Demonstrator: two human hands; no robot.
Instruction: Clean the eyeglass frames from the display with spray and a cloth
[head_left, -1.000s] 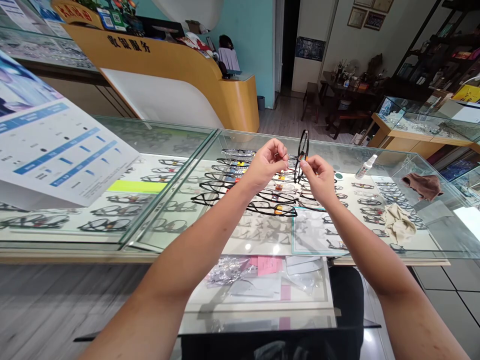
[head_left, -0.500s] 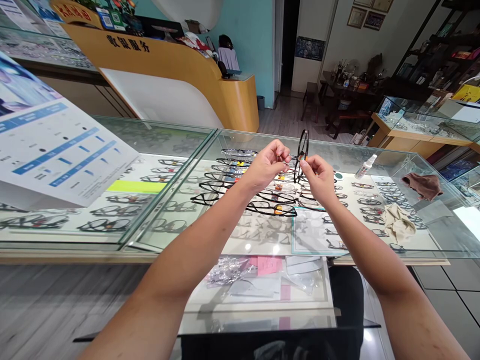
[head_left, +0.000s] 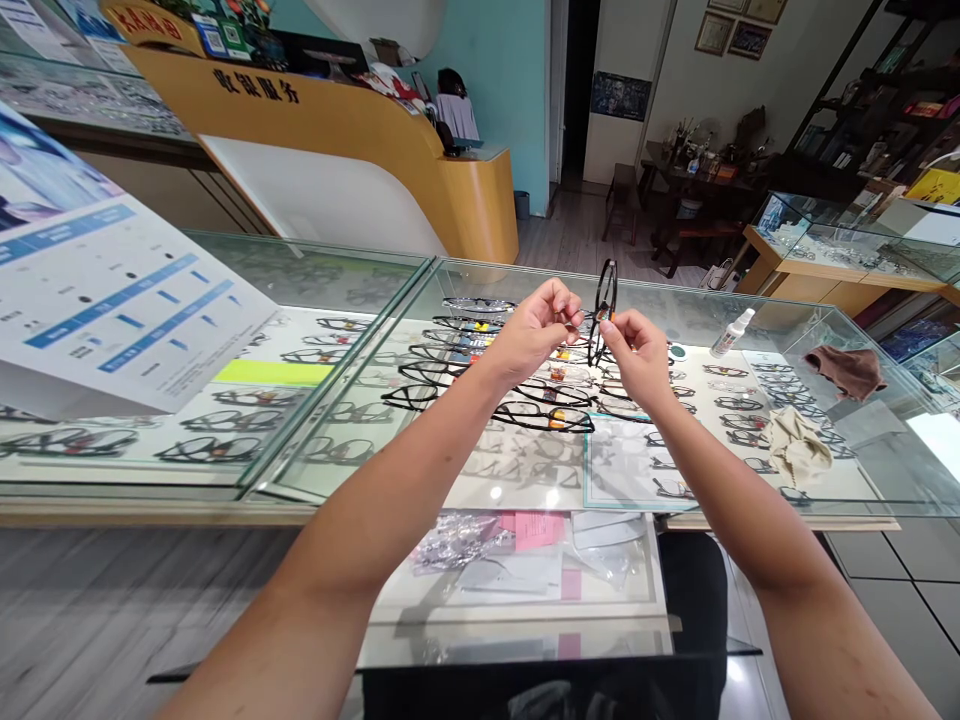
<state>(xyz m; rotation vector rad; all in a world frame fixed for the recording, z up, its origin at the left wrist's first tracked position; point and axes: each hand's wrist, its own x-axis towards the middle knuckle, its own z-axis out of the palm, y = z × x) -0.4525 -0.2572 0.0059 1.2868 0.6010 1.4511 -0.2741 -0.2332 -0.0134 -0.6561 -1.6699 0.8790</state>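
Note:
In my right hand [head_left: 642, 358], a pair of black-framed eyeglasses [head_left: 598, 296] is pinched between thumb and fingers and stands on edge above the counter. My left hand [head_left: 537, 328] is just left of the frame, apart from it, with its fingers curled toward the thumb. Whatever may be between those fingertips is too small to make out. Below both hands, rows of dark eyeglasses [head_left: 541, 415] lie on the glass display counter [head_left: 300, 492], some with orange or yellow tags.
A calendar card [head_left: 142, 290] stands at left. To the right are a spray bottle [head_left: 732, 333], a beige cloth [head_left: 798, 446] and a brown cloth [head_left: 846, 371]. An open drawer [head_left: 615, 606] with plastic bags and pink papers juts out below the counter edge.
My left fingertips have shifted very slightly. The eyeglasses and my right hand stay where they were.

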